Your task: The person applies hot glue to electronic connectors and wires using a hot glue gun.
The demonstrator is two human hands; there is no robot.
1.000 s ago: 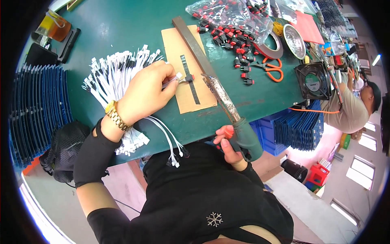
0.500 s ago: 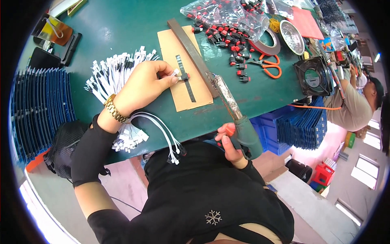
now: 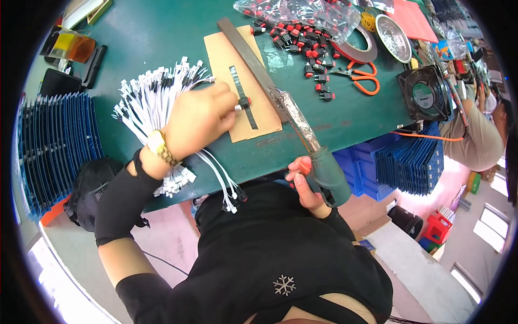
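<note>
Black and red: small switch (image 3: 244, 101) sits midway along a black strip (image 3: 250, 120) on a cardboard sheet (image 3: 217, 56). Left hand (image 3: 204, 114) just beside it, fingertips bunched at a white connector (image 3: 237, 108); blurred, cannot tell whether pinched on it. Right hand (image 3: 308, 190) clamped round the handle of a soldering iron (image 3: 313, 143), tip end near a brown bar (image 3: 245, 56). Farther out on the green table (image 3: 151, 32): white wire bundle (image 3: 162, 100) leftward, loose switches (image 3: 294, 39) and orange-handled scissors (image 3: 362, 80) rightward.
</note>
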